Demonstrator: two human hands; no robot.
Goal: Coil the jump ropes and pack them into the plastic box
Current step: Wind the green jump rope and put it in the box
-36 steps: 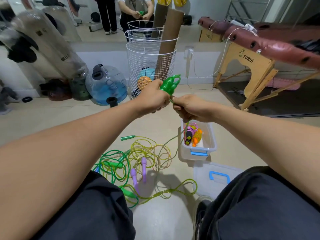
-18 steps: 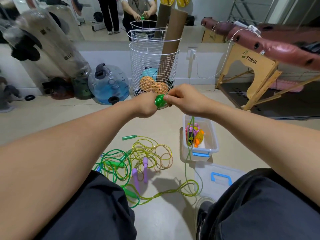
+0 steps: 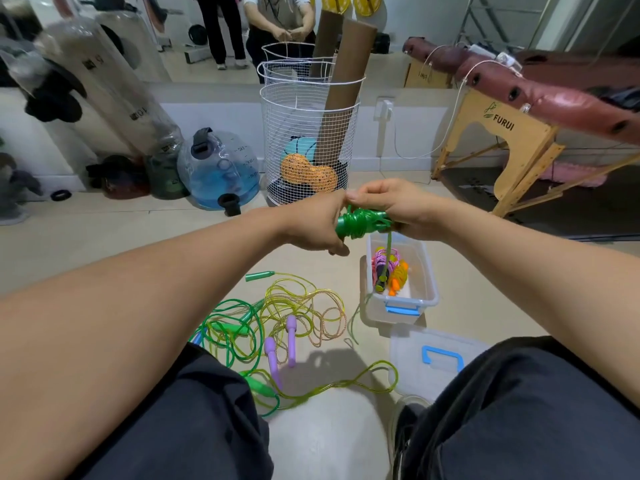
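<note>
Green plastic cord is wound in tight turns around the green jump-rope handles (image 3: 362, 225), a bundle held up at the centre of the frame between both hands. The left hand (image 3: 317, 225) is clenched around the handle end, and the right hand (image 3: 394, 209) has its fingers (image 3: 367, 197) pinched on the other end of the bundle. A loose tail of the same cord (image 3: 388, 244) drops from the bundle towards the floor, so I judge this wrap close to finished but not tied off.

Just below the hands, right of centre, the clear plastic box with blue latches (image 3: 427, 271) stands open on the floor. It already holds a few coiled ropes (image 3: 389, 271) in pink, orange and dark colours, so part of the packing is done. Its clear lid with a blue handle (image 3: 440, 358) lies on the floor just below it, partly behind the person's right knee.

Much is left. At lower centre a tangle of loose ropes (image 3: 277, 323) sprawls on the floor: a green one, a yellow-green one with a green handle (image 3: 259, 275) at its upper edge, and one with purple handles (image 3: 280, 344). A yellow-green loop trails towards the lid. Each looks uncoiled, and none of it is in the box. After them, the lid remains to be fitted.
</note>
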